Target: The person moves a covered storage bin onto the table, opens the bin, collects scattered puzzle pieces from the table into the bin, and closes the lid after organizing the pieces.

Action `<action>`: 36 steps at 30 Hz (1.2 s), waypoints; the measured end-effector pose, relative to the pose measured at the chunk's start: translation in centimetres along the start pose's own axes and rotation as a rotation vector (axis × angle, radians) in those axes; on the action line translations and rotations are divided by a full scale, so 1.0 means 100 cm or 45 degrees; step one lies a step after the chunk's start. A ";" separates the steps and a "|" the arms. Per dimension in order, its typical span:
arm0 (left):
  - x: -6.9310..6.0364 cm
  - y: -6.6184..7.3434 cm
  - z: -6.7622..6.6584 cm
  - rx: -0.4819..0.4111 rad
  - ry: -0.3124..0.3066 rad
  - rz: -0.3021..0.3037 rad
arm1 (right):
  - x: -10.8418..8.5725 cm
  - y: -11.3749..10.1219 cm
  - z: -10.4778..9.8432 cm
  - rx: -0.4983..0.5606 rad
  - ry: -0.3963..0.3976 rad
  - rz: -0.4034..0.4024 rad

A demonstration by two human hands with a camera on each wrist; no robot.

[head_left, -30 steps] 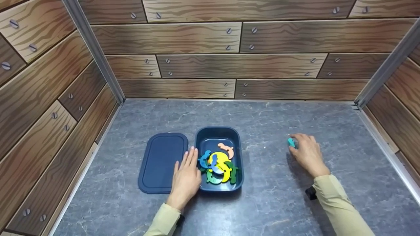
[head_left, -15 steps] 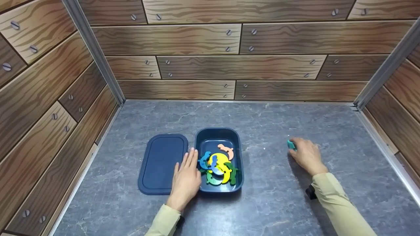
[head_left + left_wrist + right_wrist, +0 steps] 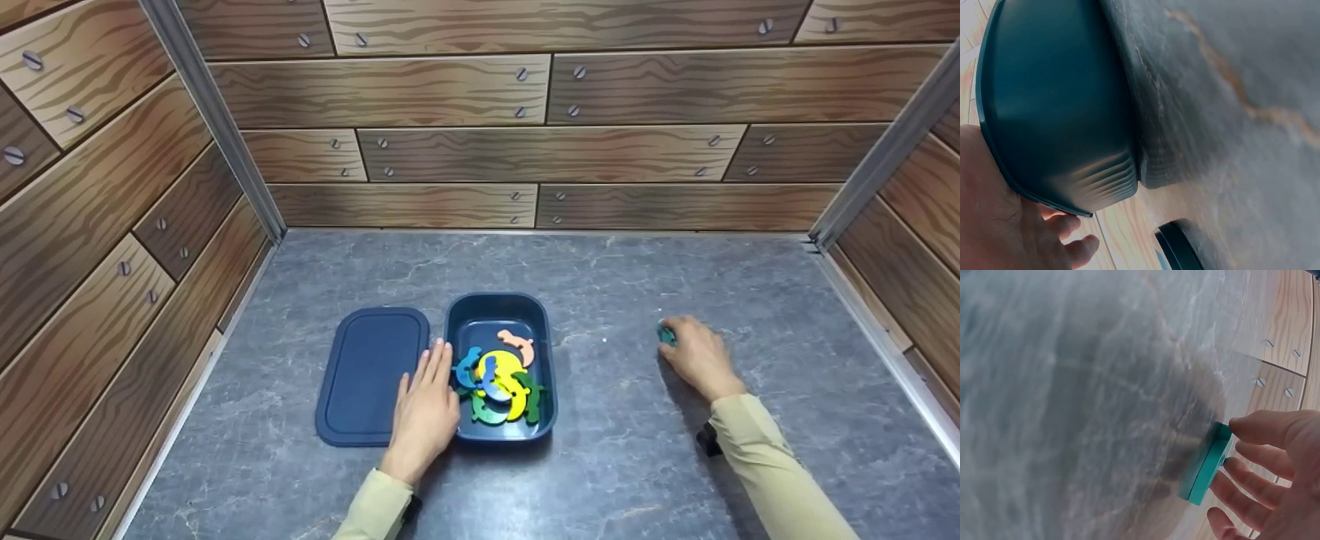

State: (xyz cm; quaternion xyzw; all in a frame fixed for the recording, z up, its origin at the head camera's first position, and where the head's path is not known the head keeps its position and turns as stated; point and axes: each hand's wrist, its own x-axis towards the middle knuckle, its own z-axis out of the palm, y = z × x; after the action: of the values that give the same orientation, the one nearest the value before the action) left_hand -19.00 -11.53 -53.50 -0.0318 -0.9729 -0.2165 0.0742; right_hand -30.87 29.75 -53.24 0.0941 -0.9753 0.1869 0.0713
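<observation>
My left hand (image 3: 424,409) rests with straight fingers along the left wall of a dark blue box (image 3: 481,330). The box lies uncovered and holds several flat animal-shaped pieces: a peach piece (image 3: 525,349), a yellow disc (image 3: 491,360), blue ones and green ones. In the left wrist view the box's outer wall (image 3: 1061,101) is beside the palm. Far to the right, my right hand (image 3: 699,356) pinches a small teal piece (image 3: 666,334) between thumb and fingers, low over the table. The right wrist view shows the teal piece (image 3: 1207,467) tilted, its full outline hidden.
A dark blue lid (image 3: 367,375) lies flat just left of the box, partly under the left hand's outline. The grey marbled table (image 3: 600,285) is enclosed by wood-patterned walls (image 3: 450,150) at the back and sides. A tiny white speck (image 3: 604,340) lies right of the box.
My right hand has closed in on the teal piece, and the piece has turned slightly between thumb and fingers. The left hand, box and lid have stayed put.
</observation>
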 end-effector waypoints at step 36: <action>0.001 0.000 0.001 -0.011 -0.009 -0.013 | 0.005 0.004 0.001 0.105 -0.007 0.093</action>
State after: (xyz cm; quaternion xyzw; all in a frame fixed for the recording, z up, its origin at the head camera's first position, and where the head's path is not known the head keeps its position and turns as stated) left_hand -19.10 -11.52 -53.55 -0.0280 -0.9724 -0.2210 0.0694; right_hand -31.49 29.99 -53.35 0.0616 -0.9697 0.2292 0.0579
